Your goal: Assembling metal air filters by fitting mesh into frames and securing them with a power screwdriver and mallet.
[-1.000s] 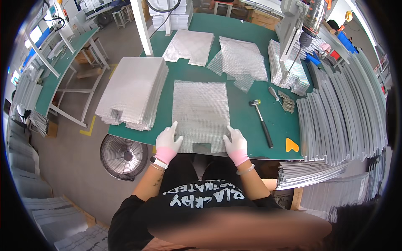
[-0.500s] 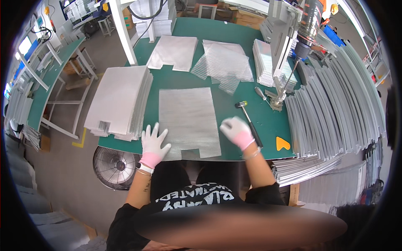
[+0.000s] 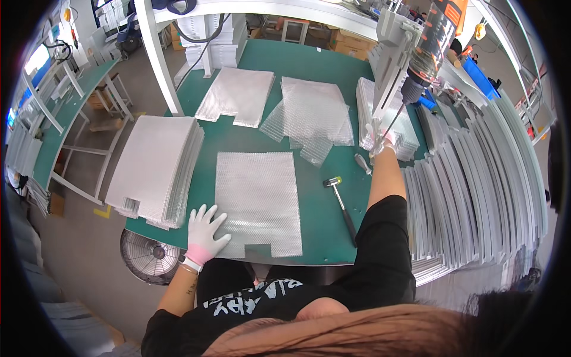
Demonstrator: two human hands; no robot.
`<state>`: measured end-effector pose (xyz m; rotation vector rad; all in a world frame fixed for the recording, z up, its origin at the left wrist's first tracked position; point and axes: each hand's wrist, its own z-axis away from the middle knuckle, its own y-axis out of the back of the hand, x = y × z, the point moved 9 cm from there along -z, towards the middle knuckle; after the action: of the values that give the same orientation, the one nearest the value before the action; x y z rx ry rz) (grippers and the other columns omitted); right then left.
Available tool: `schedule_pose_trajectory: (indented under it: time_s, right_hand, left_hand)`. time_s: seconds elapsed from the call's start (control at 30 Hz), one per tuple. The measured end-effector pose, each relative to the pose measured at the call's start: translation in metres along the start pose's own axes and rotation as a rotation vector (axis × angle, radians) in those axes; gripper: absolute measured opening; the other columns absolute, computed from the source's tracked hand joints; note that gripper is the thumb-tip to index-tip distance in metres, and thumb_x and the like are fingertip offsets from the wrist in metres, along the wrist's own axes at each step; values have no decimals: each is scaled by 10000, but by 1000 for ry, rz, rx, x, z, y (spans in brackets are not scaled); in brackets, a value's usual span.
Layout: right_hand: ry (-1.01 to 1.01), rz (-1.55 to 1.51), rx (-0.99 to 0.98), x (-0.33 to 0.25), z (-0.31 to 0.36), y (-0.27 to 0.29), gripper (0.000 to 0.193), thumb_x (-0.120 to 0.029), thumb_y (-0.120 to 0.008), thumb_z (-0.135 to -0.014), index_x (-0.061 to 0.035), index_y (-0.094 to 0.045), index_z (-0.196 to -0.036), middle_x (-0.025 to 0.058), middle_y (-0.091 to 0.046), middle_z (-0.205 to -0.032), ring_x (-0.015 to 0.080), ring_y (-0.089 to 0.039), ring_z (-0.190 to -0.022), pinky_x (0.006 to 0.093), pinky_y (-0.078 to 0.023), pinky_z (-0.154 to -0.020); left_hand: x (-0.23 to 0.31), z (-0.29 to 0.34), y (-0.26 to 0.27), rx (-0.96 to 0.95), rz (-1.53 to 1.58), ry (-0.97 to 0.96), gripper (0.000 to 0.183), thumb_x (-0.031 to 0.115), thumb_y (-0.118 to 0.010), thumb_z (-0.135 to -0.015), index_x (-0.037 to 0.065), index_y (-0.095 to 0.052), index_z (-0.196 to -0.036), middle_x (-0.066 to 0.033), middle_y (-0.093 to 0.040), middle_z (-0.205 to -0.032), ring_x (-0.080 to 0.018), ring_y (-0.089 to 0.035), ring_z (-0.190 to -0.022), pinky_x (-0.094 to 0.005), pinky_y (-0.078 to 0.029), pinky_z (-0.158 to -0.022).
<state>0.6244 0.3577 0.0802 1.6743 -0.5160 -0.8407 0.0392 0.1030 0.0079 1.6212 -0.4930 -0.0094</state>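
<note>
The mesh sheet (image 3: 257, 202) could skew on our green surface (image 3: 324, 235): only our open left hand (image 3: 204, 233) flattens its seven o'clock corner, while our right hand (image 3: 380, 141), grip unclear, reaches to one o'clock for the hanging screwdriver (image 3: 416, 77).

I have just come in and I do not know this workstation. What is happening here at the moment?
A person in white gloves stands at a green workbench. The left hand lies flat on the near left corner of a silver mesh sheet spread out in front of them. The right hand is stretched out to the right, at a stack of mesh panels beneath a hanging power screwdriver. A hammer lies on the bench between them, and a pile of mesh sheets sits to the left.
</note>
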Motion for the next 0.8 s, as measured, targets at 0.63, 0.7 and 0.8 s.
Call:
schedule_pose_trajectory:
  time_s: [0.63,0.7,0.8]
  right_hand:
    - [175,29,-42,120,-129,-39,913,-642,-723,-706,-5,-555,-1338,296,-601,-1297,430,-591,-1220,486,-480,-1027]
    - [157,-52,-129,60,-36,-76,887,-645,-712,-717,-13,-570,-1321,285,-604,-1298,418,-594,-1222,477,-489,-1017]
    - [105,-70,-76,69,-36,-27,841,-632,-698,-740,-16,-584,-1300,268,-621,-1276,408,-615,-1195,463,-514,-982]
  left_hand:
    - [24,-21,-5,81,61,-132,601,389,-724,-774,127,-626,-1306,-184,-495,-1445,-428,-389,-1375,-587,-232,-1174]
    - [0,4,2,51,-26,-16,599,394,-721,-777,128,-626,-1305,-182,-493,-1448,-427,-387,-1377,-583,-234,-1175]
    - [10,-6,-1,52,-7,-65,600,402,-718,-781,130,-624,-1307,-177,-489,-1452,-424,-385,-1378,-577,-238,-1176]
